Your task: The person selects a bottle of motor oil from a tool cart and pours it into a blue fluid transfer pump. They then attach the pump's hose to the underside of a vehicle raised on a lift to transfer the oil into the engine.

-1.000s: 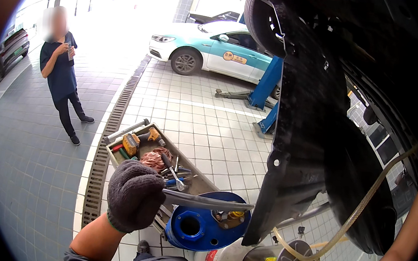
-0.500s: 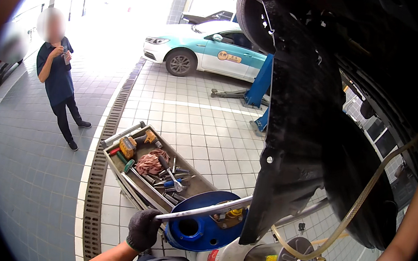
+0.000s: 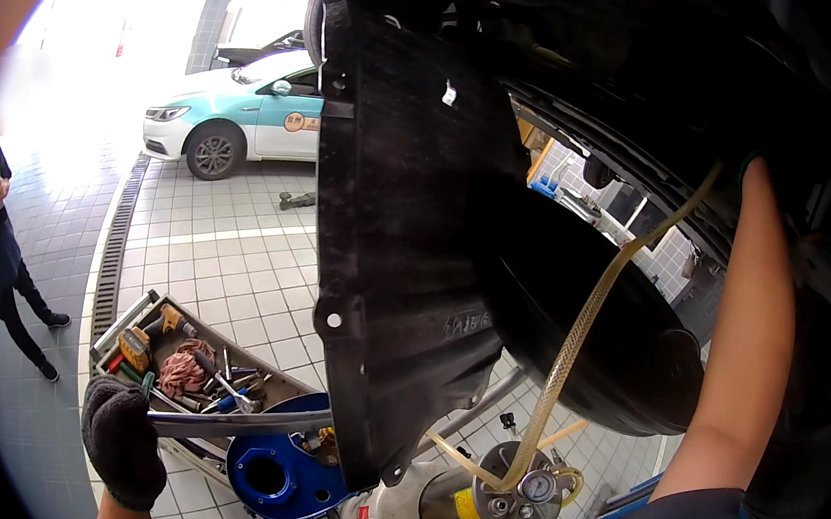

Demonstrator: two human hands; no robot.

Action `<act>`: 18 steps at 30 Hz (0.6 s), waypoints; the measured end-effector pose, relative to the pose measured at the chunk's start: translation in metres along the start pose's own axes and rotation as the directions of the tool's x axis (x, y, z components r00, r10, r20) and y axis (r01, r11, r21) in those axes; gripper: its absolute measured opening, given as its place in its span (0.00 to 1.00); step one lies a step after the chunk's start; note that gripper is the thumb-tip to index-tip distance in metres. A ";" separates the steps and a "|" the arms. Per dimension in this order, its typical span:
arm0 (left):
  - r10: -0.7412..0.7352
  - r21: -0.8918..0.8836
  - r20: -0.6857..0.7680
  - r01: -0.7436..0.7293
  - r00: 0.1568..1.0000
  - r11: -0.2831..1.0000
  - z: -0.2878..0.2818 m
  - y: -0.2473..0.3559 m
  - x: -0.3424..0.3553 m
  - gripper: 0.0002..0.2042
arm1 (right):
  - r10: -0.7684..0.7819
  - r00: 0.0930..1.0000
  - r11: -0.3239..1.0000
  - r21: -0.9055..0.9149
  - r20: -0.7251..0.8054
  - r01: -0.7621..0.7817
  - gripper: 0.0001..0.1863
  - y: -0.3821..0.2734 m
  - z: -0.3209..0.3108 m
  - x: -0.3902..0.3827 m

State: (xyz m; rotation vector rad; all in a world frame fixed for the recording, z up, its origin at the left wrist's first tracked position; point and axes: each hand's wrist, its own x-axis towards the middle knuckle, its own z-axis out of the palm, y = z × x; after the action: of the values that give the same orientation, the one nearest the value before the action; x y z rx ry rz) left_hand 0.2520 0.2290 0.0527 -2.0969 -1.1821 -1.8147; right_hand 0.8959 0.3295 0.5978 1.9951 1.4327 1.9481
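My left hand (image 3: 125, 442), in a dark knitted glove, is closed round the end of a long grey bar (image 3: 240, 424). The bar passes behind a hanging black panel (image 3: 406, 259), and a grey length shows again on its far side. My right arm reaches up into the dark underside of a raised car; my right hand (image 3: 756, 172) is mostly lost in shadow, so its fingers cannot be made out. A clear braided hose (image 3: 578, 335) climbs from a metal tank with a gauge (image 3: 503, 493) towards that hand.
A tool cart (image 3: 275, 371) holds a yellow drill, a pink rag and several hand tools. Beside it stands a blue drum top (image 3: 264, 500) with a round hole. A person (image 3: 3, 230) stands at the far left, and a teal and white car (image 3: 240, 108) is parked behind.
My view has swung to the right, so the cart, parked car and person sit further left. My right arm now shows stretched upward. My left hand still grips the grey bar.
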 end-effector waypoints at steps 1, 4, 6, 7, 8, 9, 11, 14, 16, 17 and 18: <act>-0.053 -0.005 -0.026 0.052 0.998 0.999 0.001 -0.012 -0.014 0.13 | 0.003 1.000 1.000 0.014 -0.001 -0.003 0.33 0.001 -0.001 0.001; -0.252 -0.013 -0.038 0.251 0.967 0.968 0.003 -0.041 -0.074 0.10 | -0.012 1.000 0.998 0.058 0.020 0.011 0.34 0.007 0.008 0.007; -0.264 -0.064 -0.105 0.258 0.959 0.964 0.018 -0.049 -0.109 0.03 | -0.025 0.998 0.997 0.078 0.060 0.020 0.32 0.015 0.022 0.014; -0.377 -0.093 -0.080 0.370 0.923 0.924 0.028 -0.060 -0.138 0.04 | -0.037 0.994 0.998 0.052 0.100 0.032 0.31 0.021 0.023 0.015; -0.479 -0.102 -0.067 0.472 0.875 0.876 0.033 -0.073 -0.171 0.05 | -0.052 0.986 0.998 -0.015 0.158 0.055 0.30 0.020 0.019 0.019; -0.503 0.023 -0.056 0.505 0.862 0.863 0.030 -0.085 -0.207 0.09 | -0.070 0.987 0.997 -0.024 0.147 0.075 0.29 0.015 0.022 0.021; -0.313 0.019 0.150 0.314 0.938 0.949 0.028 -0.057 -0.204 0.14 | -0.124 0.988 0.989 -0.065 0.091 0.130 0.28 0.016 0.024 0.018; -0.602 -0.185 0.253 0.649 0.757 0.738 0.052 -0.015 -0.198 0.17 | -0.184 0.977 0.946 -0.251 0.110 0.206 0.27 0.017 0.015 0.014; -0.646 -0.295 0.242 0.689 0.724 0.662 0.052 -0.019 -0.199 0.18 | -0.149 0.981 0.966 -0.195 0.125 0.171 0.27 0.014 0.019 0.013; -0.664 -0.457 0.224 0.679 0.713 0.575 0.054 -0.032 -0.207 0.19 | -0.104 0.988 0.991 -0.071 0.111 0.112 0.26 0.022 0.023 0.018; -0.684 -0.604 0.212 0.644 0.698 0.469 0.055 -0.045 -0.214 0.19 | -0.078 0.990 0.996 -0.034 0.116 0.083 0.26 0.032 0.027 0.019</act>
State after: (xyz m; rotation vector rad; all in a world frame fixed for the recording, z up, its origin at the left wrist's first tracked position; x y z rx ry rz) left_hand 0.2731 0.1908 -0.1682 -1.9366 -1.7284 -3.0032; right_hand 0.9324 0.3369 0.6250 1.9650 1.4145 1.7845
